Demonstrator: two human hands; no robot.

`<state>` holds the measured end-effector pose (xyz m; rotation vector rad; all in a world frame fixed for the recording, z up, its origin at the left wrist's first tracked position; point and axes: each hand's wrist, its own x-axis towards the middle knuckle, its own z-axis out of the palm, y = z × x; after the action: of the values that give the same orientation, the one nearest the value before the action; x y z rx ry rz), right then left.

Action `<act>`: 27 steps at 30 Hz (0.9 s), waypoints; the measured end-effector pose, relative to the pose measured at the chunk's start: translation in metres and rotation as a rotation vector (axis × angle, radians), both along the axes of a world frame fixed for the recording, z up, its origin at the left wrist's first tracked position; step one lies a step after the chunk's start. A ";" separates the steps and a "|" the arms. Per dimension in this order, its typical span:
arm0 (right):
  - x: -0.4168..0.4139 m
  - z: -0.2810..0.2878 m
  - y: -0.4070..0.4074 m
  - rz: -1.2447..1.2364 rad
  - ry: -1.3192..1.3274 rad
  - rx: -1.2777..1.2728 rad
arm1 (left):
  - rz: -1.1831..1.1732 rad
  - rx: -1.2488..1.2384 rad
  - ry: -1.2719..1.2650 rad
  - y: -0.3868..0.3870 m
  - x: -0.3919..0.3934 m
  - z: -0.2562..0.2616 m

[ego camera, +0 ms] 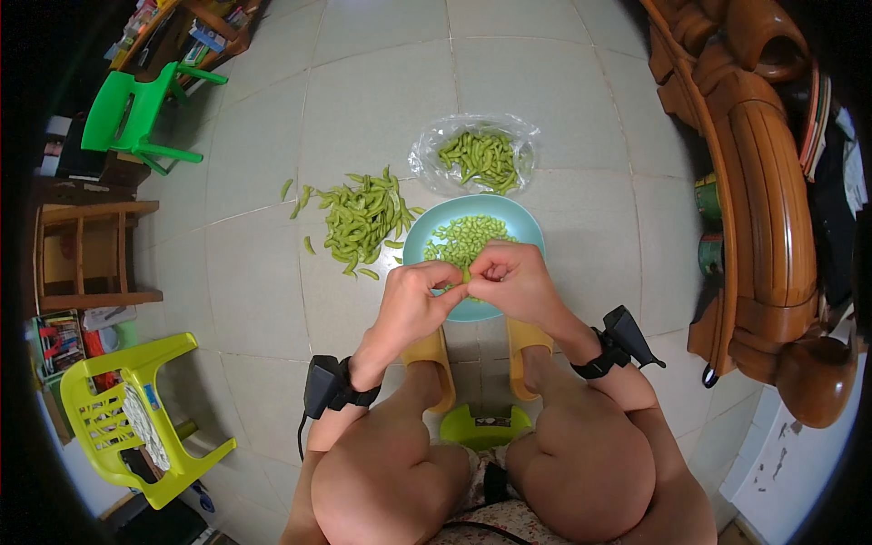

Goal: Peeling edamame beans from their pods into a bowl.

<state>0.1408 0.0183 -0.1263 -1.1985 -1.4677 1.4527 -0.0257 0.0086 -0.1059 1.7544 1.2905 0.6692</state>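
Observation:
Fingertip to fingertip, my left hand point(421, 291) and my right hand point(512, 276) pinch a green soybean pod point(466, 275) between them. Both hands hang over the near part of a light blue plastic basin point(417, 235). Shelled green soybeans point(470, 235) cover much of the basin's bottom; my hands hide some of them. Beyond the basin, a clear plastic bag point(426, 160) lies spread open with plump pods point(482, 157) inside. To the left of the basin, a loose heap of pods point(364, 221) rests on the floor, a few scattered around it.
Yellow slippers point(429, 351) on my feet stand just below the basin, with a lime-green stool point(477, 429) between my legs. At left are a green plastic chair point(129, 112), a wooden chair point(102, 252) and a yellow-green chair point(136, 409). Carved wooden furniture point(756, 191) lines the right side.

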 end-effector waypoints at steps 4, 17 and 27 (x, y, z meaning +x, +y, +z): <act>0.002 0.002 0.000 0.037 0.017 0.010 | 0.051 -0.237 -0.067 0.000 -0.001 0.007; 0.013 -0.001 0.008 0.025 0.234 -0.333 | 0.090 -0.569 -0.326 0.009 -0.013 -0.006; 0.004 0.002 0.009 0.004 -0.004 -0.134 | 0.320 -0.503 -0.462 0.008 -0.002 -0.011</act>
<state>0.1447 0.0276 -0.1242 -1.2797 -1.3941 1.5739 -0.0274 0.0165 -0.1164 0.9296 1.2773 0.7881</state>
